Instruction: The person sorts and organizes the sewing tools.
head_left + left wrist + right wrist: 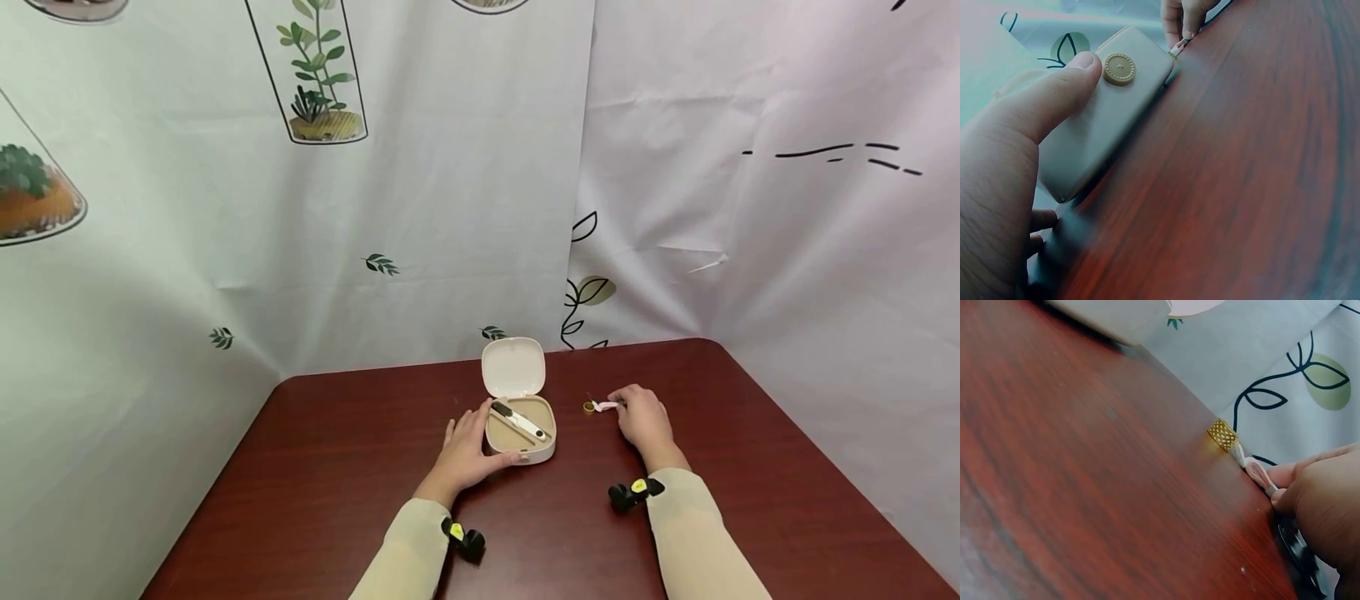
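Observation:
A small cream case [538, 455] stands on the table with its lid [513, 367] raised at the back. Inside lies a slim white tool with a dark end [521, 421], set diagonally. My left hand [463, 454] holds the case by its left front corner, thumb beside the round gold button [1120, 69] and fingers along the left side. To the right of the case, my right hand [647, 425] pinches one end of a small pink and white thread bundle [1259, 472]. Its other end meets a gold thimble ring [1222, 435] with a diamond pattern.
The dark red wooden table [337, 492] ends at a white curtain [450, 208] printed with plants. Curtain also hangs along the left and right sides. Both wrists carry black camera mounts [465, 542] over cream sleeves [693, 533].

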A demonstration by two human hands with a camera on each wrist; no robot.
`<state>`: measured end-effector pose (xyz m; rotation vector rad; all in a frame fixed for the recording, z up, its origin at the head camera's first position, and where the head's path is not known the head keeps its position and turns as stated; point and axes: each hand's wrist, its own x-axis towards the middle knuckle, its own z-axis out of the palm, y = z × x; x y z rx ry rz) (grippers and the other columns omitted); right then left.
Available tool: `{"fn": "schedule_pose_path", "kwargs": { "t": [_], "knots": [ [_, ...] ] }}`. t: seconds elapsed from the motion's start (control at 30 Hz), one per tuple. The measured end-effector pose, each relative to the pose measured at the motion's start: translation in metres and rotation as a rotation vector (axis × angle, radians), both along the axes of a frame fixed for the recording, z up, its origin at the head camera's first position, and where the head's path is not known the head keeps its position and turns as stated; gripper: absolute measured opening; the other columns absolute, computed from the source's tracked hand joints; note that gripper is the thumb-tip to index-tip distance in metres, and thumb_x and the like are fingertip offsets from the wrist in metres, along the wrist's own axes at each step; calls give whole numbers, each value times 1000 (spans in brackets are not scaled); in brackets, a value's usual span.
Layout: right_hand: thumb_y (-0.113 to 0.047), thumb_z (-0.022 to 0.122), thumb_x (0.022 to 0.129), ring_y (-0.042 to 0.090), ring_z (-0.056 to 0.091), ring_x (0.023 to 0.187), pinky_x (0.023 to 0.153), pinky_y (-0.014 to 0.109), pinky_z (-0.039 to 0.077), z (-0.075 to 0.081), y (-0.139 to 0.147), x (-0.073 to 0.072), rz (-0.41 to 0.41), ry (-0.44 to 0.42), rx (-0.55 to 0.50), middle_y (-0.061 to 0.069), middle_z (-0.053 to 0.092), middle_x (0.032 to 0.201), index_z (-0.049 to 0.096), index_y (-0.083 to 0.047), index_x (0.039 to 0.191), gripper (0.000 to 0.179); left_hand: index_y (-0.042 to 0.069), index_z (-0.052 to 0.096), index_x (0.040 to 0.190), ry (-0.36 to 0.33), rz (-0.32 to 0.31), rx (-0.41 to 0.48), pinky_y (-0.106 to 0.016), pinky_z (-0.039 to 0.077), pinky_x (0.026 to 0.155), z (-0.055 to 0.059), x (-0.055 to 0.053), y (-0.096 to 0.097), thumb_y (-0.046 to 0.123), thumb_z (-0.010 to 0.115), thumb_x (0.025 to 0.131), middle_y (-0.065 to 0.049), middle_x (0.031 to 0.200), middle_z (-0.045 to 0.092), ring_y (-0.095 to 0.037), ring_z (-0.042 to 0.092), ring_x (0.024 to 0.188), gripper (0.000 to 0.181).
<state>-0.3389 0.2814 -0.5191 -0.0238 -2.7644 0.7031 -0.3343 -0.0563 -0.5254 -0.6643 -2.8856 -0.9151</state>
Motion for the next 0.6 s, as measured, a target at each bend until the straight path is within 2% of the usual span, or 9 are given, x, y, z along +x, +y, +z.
{"fn": "schedule_pose_path", "kwargs": {
  "t": [0.3, 0.43, 0.6],
  "knots": [
    [-2, 59, 99, 47, 51, 119, 98, 62, 42, 3, 0, 1, 1, 7, 11, 22, 62, 122, 72, -3, 106, 14, 15, 24, 162, 9, 0, 6, -63, 11, 119, 1, 2, 1, 73, 70, 78, -11, 161, 36, -37, 28, 149, 112],
    [-1, 58, 100, 45, 51, 117, 97, 60, 43, 4, 0, 2, -3, 16, -24, 22, 62, 121, 71, -3, 108, 15, 13, 24, 162, 14, -5, 5, -65, 12, 118, 0, 2, 1, 73, 70, 77, -12, 159, 38, -38, 29, 149, 113],
    [-4, 61, 100, 43, 52, 114, 96, 58, 44, 8, -3, 3, -9, 70, -75, 21, 64, 117, 72, -2, 107, 13, 13, 24, 162, 16, -3, 9, -65, 12, 118, -1, 2, 1, 74, 70, 77, -12, 159, 38, -38, 29, 149, 114]
  ]
}}
